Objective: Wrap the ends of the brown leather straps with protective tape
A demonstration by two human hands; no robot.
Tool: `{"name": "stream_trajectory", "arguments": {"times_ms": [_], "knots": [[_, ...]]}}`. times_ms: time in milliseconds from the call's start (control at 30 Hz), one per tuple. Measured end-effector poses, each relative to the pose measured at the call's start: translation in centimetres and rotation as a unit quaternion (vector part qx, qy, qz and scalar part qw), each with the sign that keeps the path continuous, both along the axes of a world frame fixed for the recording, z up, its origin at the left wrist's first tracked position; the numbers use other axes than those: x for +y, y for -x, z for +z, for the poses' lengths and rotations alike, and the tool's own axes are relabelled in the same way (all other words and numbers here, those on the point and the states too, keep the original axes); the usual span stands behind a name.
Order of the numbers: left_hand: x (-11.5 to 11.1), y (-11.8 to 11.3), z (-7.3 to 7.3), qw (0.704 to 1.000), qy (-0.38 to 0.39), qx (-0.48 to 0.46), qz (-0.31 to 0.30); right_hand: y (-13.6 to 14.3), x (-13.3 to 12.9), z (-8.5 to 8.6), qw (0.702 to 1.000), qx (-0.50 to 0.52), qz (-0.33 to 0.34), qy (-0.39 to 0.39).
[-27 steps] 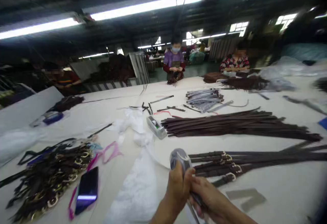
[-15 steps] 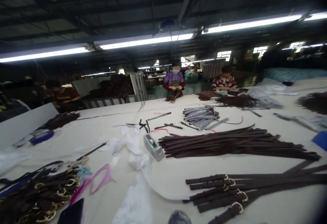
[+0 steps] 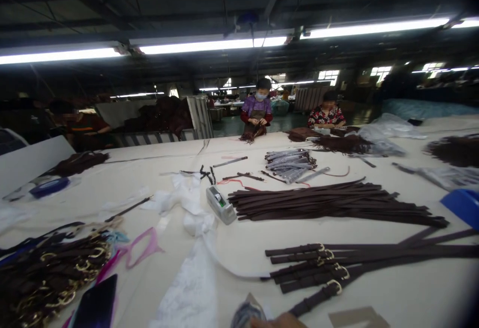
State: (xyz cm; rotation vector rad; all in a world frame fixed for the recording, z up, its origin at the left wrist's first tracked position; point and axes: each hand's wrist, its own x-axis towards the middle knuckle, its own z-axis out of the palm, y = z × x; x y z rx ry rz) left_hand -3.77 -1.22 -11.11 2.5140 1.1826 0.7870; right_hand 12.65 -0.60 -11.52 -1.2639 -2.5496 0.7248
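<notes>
Nearer than the tape dispenser [image 3: 221,206], a hand [image 3: 282,321] touches a grey object [image 3: 245,314], grips unclear; bare table [image 3: 239,246] separates dispenser and buckled straps [image 3: 310,268].

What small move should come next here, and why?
Probably raise the hand and the grey object beside it slightly: both are cut off at the bottom edge, hiding any grip, and the nearest gold-ringed strap lies close by.

A phone [image 3: 96,302] (dark-screened) lies near a pink loop [image 3: 152,243].
</notes>
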Motion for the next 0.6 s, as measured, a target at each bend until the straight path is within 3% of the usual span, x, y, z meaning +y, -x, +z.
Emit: {"name": "stream_trajectory", "arguments": {"times_ms": [167,267,400,600], "knots": [[-3.0,-0.3,-5.9,0.997,0.029,0.05,0.052,-1.0,-1.1,-4.5,0.997,-0.015,0.058,-0.041],[-4.4,-0.3,-7.6,0.993,0.05,0.086,0.066,-1.7,-1.5,-6.8,0.995,0.003,0.076,-0.065],[-4.7,-0.3,-6.7,0.988,0.034,0.125,0.081,-2.3,-1.7,-7.8,0.987,0.022,0.112,-0.112],[-4.8,0.9,-5.1,0.985,0.003,0.154,0.081,-1.6,-1.6,-7.1,0.982,0.029,0.12,-0.143]]}}
